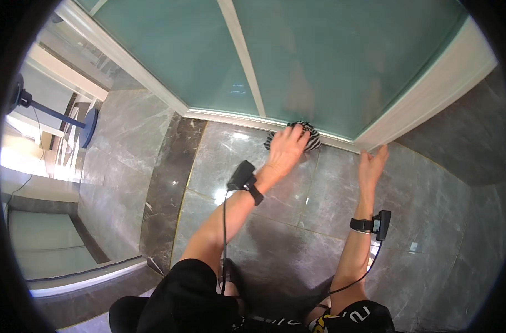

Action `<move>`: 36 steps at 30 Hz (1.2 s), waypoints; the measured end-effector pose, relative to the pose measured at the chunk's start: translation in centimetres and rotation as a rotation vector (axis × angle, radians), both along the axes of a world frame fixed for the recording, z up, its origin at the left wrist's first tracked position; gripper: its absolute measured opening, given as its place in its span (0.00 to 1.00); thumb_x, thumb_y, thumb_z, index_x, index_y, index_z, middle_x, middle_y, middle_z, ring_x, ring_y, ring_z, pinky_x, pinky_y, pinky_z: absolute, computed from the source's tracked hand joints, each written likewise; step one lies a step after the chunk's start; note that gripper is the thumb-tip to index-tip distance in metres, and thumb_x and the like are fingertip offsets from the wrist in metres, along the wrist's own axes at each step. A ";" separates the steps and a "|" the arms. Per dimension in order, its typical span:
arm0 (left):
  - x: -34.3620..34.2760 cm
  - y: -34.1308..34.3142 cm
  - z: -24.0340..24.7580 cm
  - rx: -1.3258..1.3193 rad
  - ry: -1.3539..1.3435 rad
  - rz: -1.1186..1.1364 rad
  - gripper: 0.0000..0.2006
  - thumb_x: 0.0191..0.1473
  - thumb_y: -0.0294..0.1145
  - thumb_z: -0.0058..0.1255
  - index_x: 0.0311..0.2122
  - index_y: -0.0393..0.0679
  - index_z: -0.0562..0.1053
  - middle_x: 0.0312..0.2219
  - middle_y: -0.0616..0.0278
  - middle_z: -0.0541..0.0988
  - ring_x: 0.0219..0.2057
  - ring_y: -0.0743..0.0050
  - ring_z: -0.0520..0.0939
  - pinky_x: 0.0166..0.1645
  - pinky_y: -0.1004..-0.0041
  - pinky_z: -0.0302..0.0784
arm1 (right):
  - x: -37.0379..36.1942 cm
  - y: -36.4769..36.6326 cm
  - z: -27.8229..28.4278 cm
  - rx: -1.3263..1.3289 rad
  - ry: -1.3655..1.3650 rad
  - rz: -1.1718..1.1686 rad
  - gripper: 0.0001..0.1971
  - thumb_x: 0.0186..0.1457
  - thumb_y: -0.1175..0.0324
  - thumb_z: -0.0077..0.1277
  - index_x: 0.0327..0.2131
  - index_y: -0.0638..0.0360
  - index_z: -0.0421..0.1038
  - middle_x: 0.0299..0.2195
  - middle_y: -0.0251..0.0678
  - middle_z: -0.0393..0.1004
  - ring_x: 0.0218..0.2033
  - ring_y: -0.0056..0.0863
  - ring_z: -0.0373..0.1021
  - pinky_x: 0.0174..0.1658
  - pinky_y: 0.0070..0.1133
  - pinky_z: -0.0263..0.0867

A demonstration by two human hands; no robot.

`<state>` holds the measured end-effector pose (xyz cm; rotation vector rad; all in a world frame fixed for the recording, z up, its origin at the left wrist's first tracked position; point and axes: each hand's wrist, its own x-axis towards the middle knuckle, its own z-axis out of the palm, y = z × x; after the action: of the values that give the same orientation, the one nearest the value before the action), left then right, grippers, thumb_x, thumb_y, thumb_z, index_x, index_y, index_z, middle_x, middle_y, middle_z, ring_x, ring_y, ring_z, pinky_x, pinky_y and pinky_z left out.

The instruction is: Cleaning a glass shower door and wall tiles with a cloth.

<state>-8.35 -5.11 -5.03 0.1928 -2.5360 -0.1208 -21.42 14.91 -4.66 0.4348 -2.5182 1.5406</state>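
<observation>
My left hand (286,147) is closed over a bunched black-and-white striped cloth (313,139), pressing it to the white bottom rail (231,117) of a frosted glass door (319,66). Part of the cloth is hidden under the fingers. At the door's lower right corner, my right hand (372,166) grips the edge of the white frame (425,94), thumb and forefinger on it. Both wrists carry a black strap with a small dark device and a cable.
Grey marble-look tiles (275,200) cover the floor, crossed by a dark stone strip (169,183) on the left. A stand with a round blue base (88,127) is at the far left. Another glass panel (53,244) is at the lower left. A dark tiled wall (458,127) is on the right.
</observation>
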 end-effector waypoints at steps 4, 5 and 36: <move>5.5 -7.0 0.2 -0.036 -0.094 0.144 0.20 0.39 0.26 0.51 0.43 0.46 0.71 0.41 0.60 0.70 0.39 0.62 0.72 0.40 0.64 0.69 | 0.4 -0.7 -0.1 0.018 0.029 0.023 0.29 0.48 0.79 0.49 0.55 0.73 0.51 0.49 0.53 0.56 0.47 0.43 0.64 0.45 0.26 0.67; 7.1 -9.1 0.3 -0.063 -0.090 0.196 0.21 0.37 0.25 0.53 0.43 0.46 0.71 0.41 0.61 0.70 0.39 0.62 0.72 0.40 0.64 0.68 | 0.5 -0.9 0.0 0.013 0.022 0.035 0.29 0.49 0.79 0.49 0.55 0.73 0.51 0.49 0.53 0.56 0.47 0.43 0.64 0.45 0.26 0.67; 11.9 -16.0 1.3 0.422 -0.021 0.378 0.25 0.39 0.24 0.56 0.48 0.39 0.70 0.47 0.51 0.69 0.46 0.46 0.72 0.49 0.61 0.70 | -0.4 -0.9 0.0 0.150 0.114 -0.101 0.33 0.44 0.75 0.54 0.53 0.78 0.51 0.50 0.59 0.57 0.54 0.51 0.53 0.57 0.37 0.49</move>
<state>3.52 -21.13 -3.72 0.8344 -2.4160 -0.5032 -21.80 13.97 -4.67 0.3963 -2.5347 1.2608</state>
